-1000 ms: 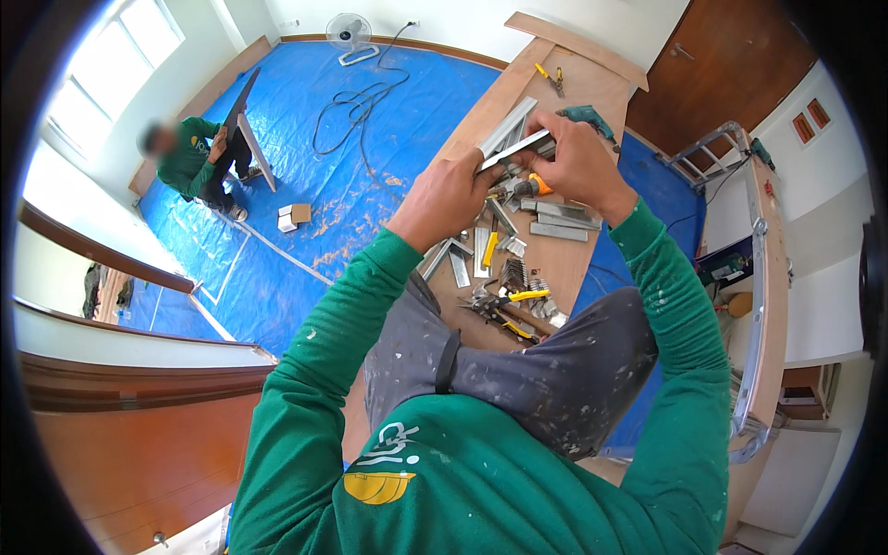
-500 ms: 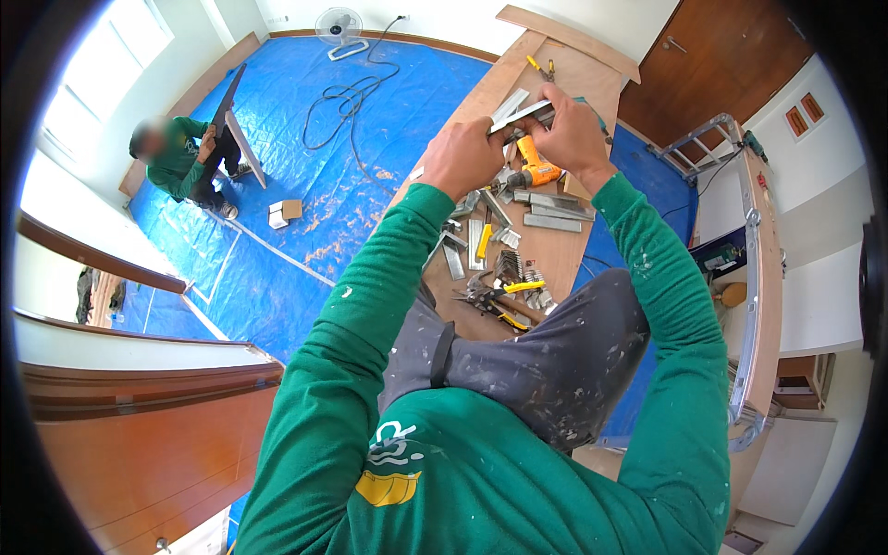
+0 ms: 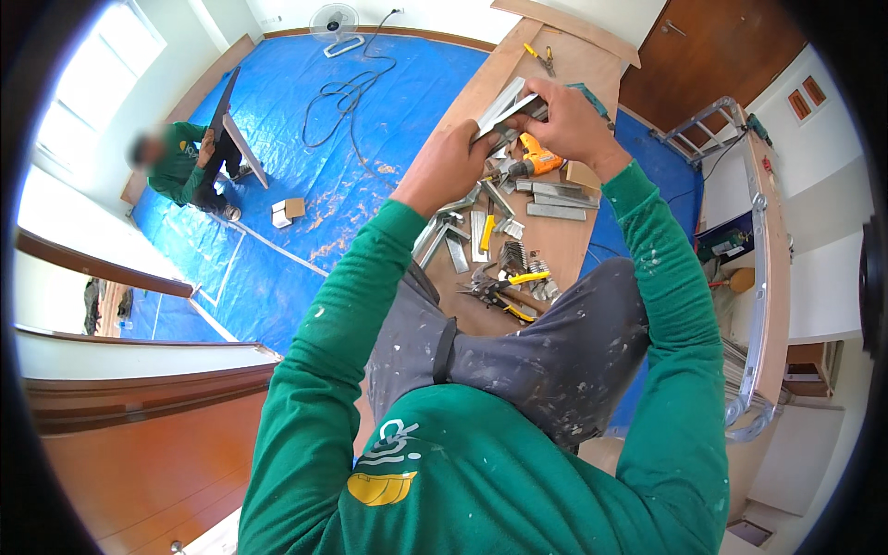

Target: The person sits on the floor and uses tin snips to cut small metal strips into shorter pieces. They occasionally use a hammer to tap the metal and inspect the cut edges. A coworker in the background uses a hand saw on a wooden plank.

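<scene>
Between my two hands is a short metal channel piece [image 3: 507, 113], held up over the plywood board. My left hand [image 3: 446, 162] is closed on its near left end, and my right hand [image 3: 575, 125] pinches its far right end. Just below my right hand lies an orange power drill [image 3: 535, 157]. Several cut metal channel pieces [image 3: 557, 211] are stacked to the right of it. Closer to my knees are a yellow-handled tool [image 3: 487, 231], a hammer [image 3: 485, 283] and pliers or snips with yellow grips [image 3: 527, 277], partly overlapping.
The plywood [image 3: 606, 79] lies over blue sheeting [image 3: 425, 74]. Yellow-handled snips [image 3: 539, 58] rest at its far end. A seated person [image 3: 180, 166] holds a handsaw at the left. A cable [image 3: 351, 92] trails from near a fan [image 3: 333, 23]. A metal ladder [image 3: 760, 277] stands right.
The channel piece is tilted more steeply now. My left hand has shifted slightly left and down, and the right hand has turned a little. Both still hold the piece.
</scene>
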Motion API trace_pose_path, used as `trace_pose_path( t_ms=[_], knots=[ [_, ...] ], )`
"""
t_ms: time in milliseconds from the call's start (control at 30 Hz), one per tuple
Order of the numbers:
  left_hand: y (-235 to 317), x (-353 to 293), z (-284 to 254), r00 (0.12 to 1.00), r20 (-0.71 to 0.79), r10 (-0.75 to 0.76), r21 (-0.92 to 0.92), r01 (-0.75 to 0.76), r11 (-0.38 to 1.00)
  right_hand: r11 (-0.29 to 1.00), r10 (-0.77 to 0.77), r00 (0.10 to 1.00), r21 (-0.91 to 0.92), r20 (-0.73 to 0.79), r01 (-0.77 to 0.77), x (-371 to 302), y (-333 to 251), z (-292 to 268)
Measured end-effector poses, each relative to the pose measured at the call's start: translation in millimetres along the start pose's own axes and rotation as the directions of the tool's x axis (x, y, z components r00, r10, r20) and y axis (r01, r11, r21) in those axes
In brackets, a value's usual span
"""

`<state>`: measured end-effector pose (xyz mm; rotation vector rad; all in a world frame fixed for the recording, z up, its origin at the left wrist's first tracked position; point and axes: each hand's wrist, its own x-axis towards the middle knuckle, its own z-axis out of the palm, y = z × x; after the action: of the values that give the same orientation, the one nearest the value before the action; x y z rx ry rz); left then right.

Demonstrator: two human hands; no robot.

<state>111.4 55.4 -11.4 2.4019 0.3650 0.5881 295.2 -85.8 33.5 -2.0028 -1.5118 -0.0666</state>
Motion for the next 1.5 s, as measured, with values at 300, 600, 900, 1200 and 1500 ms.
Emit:
trace_pose_path(
  t_ms=[300,600,900,1200,1500],
  knots=[
    [-19.0,-35.5,-1.8,0.82,0.571,-0.052,-0.498,0.395,0.772,0.922,0.049,0.9,0.328,0.433,-0.208,-17.6,3.7,5.0],
    [-81.8,-92.8,22.2,0.738,0.625,-0.254,-0.564,0.652,0.506,0.981,0.038,0.874,0.151,0.484,-0.126,-131.9,155.2,70.1],
    [-102.2,-138.0,59.0,0.6,0.647,-0.471,-0.563,0.792,0.236,0.971,0.117,0.822,-0.237,0.557,0.023,-322.6,82.5,215.0],
    [-102.4,-124.4,95.9,0.607,0.661,-0.441,-0.571,0.789,0.229,0.932,0.164,0.869,-0.363,0.467,0.019,-322.6,88.7,245.6],
    [-101.6,-124.6,91.1,0.627,0.634,-0.452,-0.583,0.772,0.254,0.977,0.212,0.816,-0.121,0.538,-0.174,-288.7,91.8,218.7]
  ],
)
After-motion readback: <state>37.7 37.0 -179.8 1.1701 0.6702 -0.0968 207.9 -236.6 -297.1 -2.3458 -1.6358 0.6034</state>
